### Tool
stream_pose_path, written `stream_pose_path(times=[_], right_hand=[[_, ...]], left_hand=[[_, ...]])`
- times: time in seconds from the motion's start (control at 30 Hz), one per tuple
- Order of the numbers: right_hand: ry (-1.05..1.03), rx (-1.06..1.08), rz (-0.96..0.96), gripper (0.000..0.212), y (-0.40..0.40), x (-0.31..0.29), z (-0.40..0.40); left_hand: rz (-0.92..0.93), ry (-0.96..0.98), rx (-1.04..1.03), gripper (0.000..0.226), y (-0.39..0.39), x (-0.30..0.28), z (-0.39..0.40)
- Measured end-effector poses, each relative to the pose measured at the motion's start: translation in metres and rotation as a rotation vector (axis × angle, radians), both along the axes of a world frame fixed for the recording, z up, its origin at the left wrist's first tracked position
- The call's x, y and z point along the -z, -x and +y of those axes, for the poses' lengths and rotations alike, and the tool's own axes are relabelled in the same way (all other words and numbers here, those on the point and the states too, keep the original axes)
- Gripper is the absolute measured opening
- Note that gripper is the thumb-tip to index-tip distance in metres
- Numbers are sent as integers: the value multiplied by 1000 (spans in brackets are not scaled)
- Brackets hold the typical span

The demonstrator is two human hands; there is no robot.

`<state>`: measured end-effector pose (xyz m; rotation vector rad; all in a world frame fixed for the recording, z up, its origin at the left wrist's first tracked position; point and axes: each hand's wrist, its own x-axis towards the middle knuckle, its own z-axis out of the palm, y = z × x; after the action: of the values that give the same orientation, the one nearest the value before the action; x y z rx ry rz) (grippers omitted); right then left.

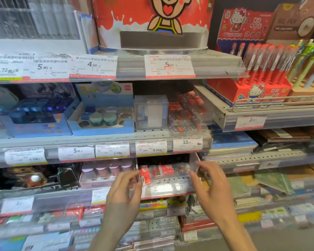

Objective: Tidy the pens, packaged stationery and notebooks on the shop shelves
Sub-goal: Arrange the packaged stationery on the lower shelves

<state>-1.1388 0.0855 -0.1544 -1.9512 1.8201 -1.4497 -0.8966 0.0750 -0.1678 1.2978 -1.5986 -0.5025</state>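
Red-and-clear stationery pack (164, 172) on third shelf (116, 194), blurred; left hand (124, 191) fingers pinching its left end, right hand (209, 185) fingers curled at right end, contact unclear.

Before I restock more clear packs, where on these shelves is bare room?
Bare shelf shows behind the red-and-clear packs, a dark gap under the 9.45 price tag. Another dark gap lies above the clear box. Elsewhere is crowded: blue trays leftward, notebooks rightward. The left hand and right hand flank the packs.
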Motion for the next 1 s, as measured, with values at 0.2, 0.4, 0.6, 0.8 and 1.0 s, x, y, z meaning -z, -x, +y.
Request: stream_pose_path(times=[0.2,0.4,0.6,0.8,1.0], right_hand=[[-232,39,-56,36,2,59,-14],[-312,15,108,41,-6,65,-35],[-359,3,205,45,3,72,-48],[-347,33,173,45,-3,71,-46],[-352,6,60,43,-3,67,-49]], left_hand=[[-45,-241,-3,24,14,42,-11],[-302,-239,14,40,27,45,-33],[-448,-241,42,47,31,46,-46],[-448,-273,44,48,40,47,-52],[-362,-271,44,45,41,47,-52]])
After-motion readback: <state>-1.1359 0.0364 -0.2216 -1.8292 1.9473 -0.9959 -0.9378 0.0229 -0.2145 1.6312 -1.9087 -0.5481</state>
